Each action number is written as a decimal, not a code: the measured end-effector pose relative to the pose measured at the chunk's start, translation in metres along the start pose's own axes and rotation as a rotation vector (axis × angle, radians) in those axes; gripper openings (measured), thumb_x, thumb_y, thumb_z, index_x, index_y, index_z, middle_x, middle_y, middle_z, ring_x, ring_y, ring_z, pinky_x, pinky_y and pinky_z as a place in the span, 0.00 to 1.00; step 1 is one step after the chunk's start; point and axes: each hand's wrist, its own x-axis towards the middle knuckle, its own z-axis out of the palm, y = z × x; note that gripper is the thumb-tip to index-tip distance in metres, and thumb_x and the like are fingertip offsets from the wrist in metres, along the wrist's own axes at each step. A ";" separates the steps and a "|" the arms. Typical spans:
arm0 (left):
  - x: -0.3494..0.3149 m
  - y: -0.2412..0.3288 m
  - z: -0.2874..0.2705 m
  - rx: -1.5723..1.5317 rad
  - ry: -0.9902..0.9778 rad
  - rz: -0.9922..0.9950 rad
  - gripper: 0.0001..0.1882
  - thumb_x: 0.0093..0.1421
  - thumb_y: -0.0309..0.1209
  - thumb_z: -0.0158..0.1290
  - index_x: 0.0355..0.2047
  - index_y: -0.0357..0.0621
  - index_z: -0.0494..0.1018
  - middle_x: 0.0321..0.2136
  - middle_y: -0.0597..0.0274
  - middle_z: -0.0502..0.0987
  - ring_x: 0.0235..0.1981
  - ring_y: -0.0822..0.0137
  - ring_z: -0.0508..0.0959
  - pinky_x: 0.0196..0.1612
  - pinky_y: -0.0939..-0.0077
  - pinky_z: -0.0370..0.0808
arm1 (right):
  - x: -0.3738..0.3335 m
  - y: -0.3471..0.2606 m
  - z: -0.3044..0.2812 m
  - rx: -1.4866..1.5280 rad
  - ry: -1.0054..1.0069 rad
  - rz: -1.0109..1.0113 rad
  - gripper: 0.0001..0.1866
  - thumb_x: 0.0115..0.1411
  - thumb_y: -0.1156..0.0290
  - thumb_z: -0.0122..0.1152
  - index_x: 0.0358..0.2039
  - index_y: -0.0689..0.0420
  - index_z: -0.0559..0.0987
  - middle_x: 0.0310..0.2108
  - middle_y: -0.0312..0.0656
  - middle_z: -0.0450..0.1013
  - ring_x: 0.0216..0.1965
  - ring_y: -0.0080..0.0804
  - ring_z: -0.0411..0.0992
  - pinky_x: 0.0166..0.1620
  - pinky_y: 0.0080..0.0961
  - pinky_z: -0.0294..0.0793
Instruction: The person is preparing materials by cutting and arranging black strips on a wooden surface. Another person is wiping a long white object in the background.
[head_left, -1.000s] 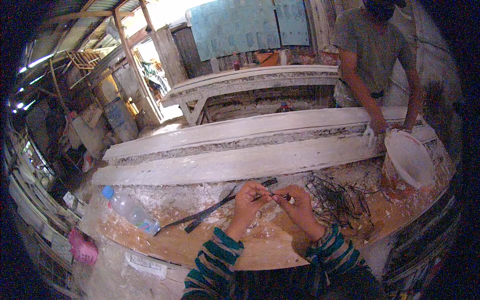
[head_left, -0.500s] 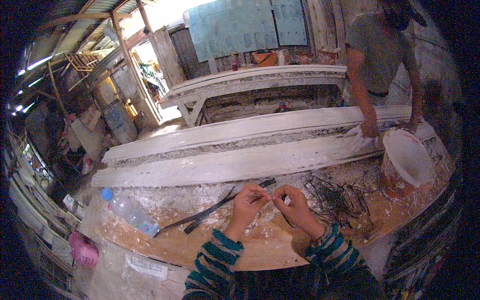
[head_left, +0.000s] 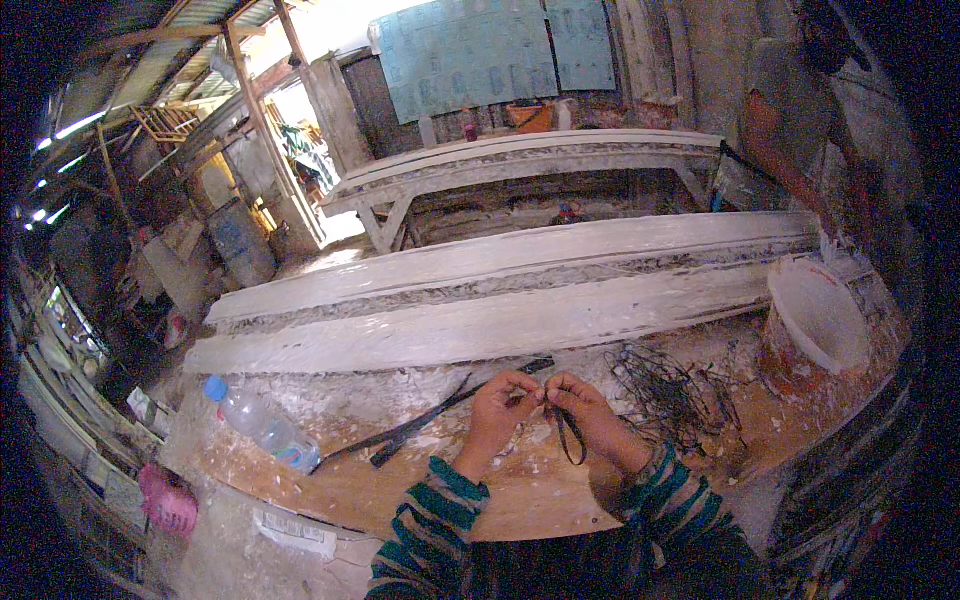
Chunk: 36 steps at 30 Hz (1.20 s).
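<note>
Both my hands meet over the wooden tabletop (head_left: 500, 500), fingertips pinched close together. Between them is a thin dark strip (head_left: 575, 462), whose loop hangs below the fingers of my right hand (head_left: 595, 420). My left hand (head_left: 495, 415) is closed at the fingertips on the strip's upper part, mostly hidden by the fingers. Just right of my hands lies a tangle of thin black strips (head_left: 665, 395). Flat black bands (head_left: 425, 425) cross each other on the table to the left.
Two long white-coated pieces (head_left: 440, 325) stretch across beyond my hands. A clear bottle with a blue cap (head_left: 262, 425) lies at left; a white-smeared bucket (head_left: 815, 315) stands at right. Another person (head_left: 795, 130) leans at the far right. Behind stands a long bench (head_left: 520, 155).
The dark strip's loop now hangs in plain view below my right hand. My hands have barely shifted. The other person has moved right, their hand sliding to the white piece's far right end.
</note>
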 end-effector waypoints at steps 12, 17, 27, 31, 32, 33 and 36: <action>0.001 0.001 -0.003 0.222 -0.037 0.077 0.06 0.51 0.25 0.53 0.30 0.37 0.71 0.31 0.61 0.71 0.33 0.72 0.72 0.34 0.81 0.71 | -0.001 -0.004 0.000 0.399 -0.110 0.108 0.09 0.54 0.66 0.54 0.33 0.56 0.71 0.31 0.33 0.70 0.34 0.22 0.67 0.41 0.20 0.66; 0.001 0.004 -0.001 0.081 -0.011 0.156 0.07 0.49 0.24 0.55 0.30 0.36 0.72 0.32 0.59 0.70 0.34 0.69 0.73 0.36 0.78 0.74 | 0.001 0.005 -0.004 0.238 0.012 0.054 0.09 0.54 0.68 0.55 0.33 0.57 0.72 0.32 0.34 0.70 0.35 0.22 0.67 0.42 0.20 0.65; 0.001 0.004 0.000 0.228 0.106 0.189 0.07 0.45 0.22 0.57 0.28 0.39 0.74 0.28 0.60 0.72 0.31 0.68 0.74 0.32 0.78 0.72 | 0.004 0.007 -0.008 -0.013 0.043 -0.081 0.09 0.53 0.69 0.55 0.34 0.59 0.73 0.32 0.34 0.71 0.35 0.23 0.67 0.42 0.21 0.65; 0.001 0.003 -0.002 0.236 0.084 0.192 0.07 0.46 0.21 0.56 0.28 0.38 0.74 0.26 0.61 0.72 0.30 0.70 0.73 0.31 0.80 0.70 | 0.003 0.002 -0.006 -0.075 0.086 -0.039 0.07 0.53 0.71 0.55 0.32 0.59 0.73 0.31 0.34 0.70 0.36 0.23 0.66 0.42 0.21 0.65; 0.000 0.002 -0.002 0.188 0.068 0.161 0.07 0.46 0.21 0.56 0.28 0.38 0.74 0.26 0.61 0.72 0.30 0.70 0.73 0.32 0.80 0.69 | 0.002 0.000 -0.005 -0.024 0.071 -0.049 0.06 0.53 0.71 0.56 0.31 0.59 0.73 0.31 0.34 0.70 0.35 0.23 0.66 0.41 0.21 0.65; 0.001 0.001 -0.002 0.161 0.060 0.162 0.07 0.46 0.21 0.56 0.28 0.38 0.74 0.27 0.61 0.72 0.31 0.70 0.73 0.32 0.80 0.69 | 0.001 -0.002 -0.003 0.005 0.073 -0.041 0.06 0.52 0.72 0.56 0.30 0.58 0.73 0.30 0.34 0.70 0.35 0.23 0.66 0.41 0.21 0.65; 0.003 -0.002 -0.004 0.153 0.007 0.140 0.07 0.47 0.21 0.55 0.29 0.38 0.74 0.28 0.62 0.73 0.31 0.70 0.73 0.34 0.80 0.69 | -0.001 -0.007 0.002 0.132 0.070 -0.069 0.04 0.50 0.72 0.59 0.27 0.56 0.73 0.27 0.31 0.70 0.31 0.19 0.65 0.38 0.18 0.64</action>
